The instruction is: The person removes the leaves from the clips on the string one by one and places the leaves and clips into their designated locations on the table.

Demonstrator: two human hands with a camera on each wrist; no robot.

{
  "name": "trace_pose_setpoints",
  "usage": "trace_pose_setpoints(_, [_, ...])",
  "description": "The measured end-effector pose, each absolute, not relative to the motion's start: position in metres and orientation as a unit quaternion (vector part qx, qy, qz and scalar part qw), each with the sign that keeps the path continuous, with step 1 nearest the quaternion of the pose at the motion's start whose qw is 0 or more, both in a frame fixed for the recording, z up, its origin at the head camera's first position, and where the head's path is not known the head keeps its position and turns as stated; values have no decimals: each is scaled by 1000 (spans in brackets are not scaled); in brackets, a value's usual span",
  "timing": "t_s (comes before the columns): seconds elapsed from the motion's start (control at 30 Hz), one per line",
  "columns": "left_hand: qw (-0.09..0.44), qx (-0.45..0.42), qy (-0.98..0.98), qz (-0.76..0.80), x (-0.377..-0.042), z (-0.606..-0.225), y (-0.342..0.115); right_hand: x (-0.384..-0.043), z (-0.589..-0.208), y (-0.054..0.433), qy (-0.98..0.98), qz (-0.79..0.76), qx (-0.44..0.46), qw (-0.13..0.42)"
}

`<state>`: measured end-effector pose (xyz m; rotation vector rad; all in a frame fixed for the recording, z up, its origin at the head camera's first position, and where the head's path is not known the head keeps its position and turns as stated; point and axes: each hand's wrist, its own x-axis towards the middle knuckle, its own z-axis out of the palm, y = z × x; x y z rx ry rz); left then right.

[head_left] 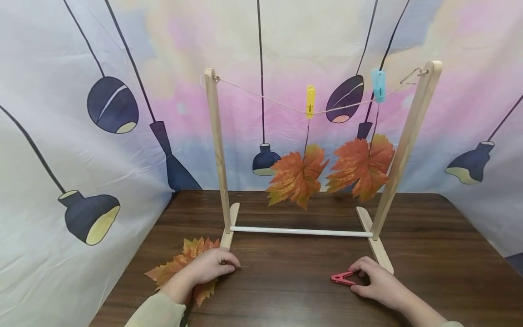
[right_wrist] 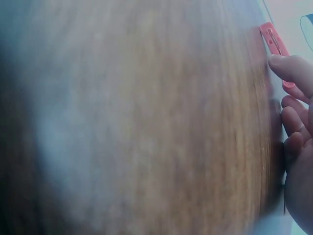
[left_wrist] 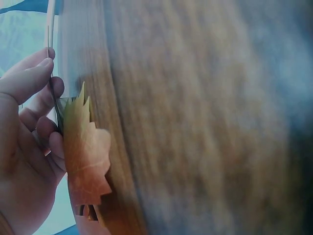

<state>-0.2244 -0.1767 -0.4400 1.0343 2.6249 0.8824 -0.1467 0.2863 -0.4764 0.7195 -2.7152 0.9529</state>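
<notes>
My left hand (head_left: 207, 268) pinches the thin stem of an orange-and-yellow maple leaf (head_left: 173, 270) between thumb and fingers. The leaf lies low over the table, partly covered by that hand and forearm; in the left wrist view its jagged edge (left_wrist: 88, 156) shows below the fingers. At the right, my right hand (head_left: 380, 284) grips a red clothespin (head_left: 341, 278) between thumb and forefinger, its narrow end pointing left. The right wrist view shows the same red clothespin (right_wrist: 274, 39) sticking out past the thumb.
A wooden frame (head_left: 220, 159) with a white crossbar (head_left: 302, 231) stands on the dark table (head_left: 286, 281). Along its sagging string, a yellow clothespin (head_left: 310, 101) and a blue clothespin (head_left: 378, 85) each hold a hanging leaf (head_left: 300, 177). Behind is a lamp-printed cloth (head_left: 306, 27).
</notes>
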Motion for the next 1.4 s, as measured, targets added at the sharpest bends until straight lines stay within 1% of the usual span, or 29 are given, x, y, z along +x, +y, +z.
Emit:
trace_pose_setpoints(0.37, [98,346,886,293,-224,-438,-177,-147,-478,286,-912,320,245,80])
trace_pose_setpoints(0.6, [95,348,886,291,-222,-440,-176,-147,-474,286,-921,323,218,24])
trace_pose_setpoints(0.7, [95,344,889,286,-221,-440,-177,-147,-473,286,-922,322,215,14])
trace_pose_setpoints(0.97, [97,342,889,289,-221,-438,-176,-149,-473,287,-924,319,210,8])
trace_pose_setpoints(1.4, [101,343,882,307,-222,-439,-178,-148,-471,285,-927,316,200,12])
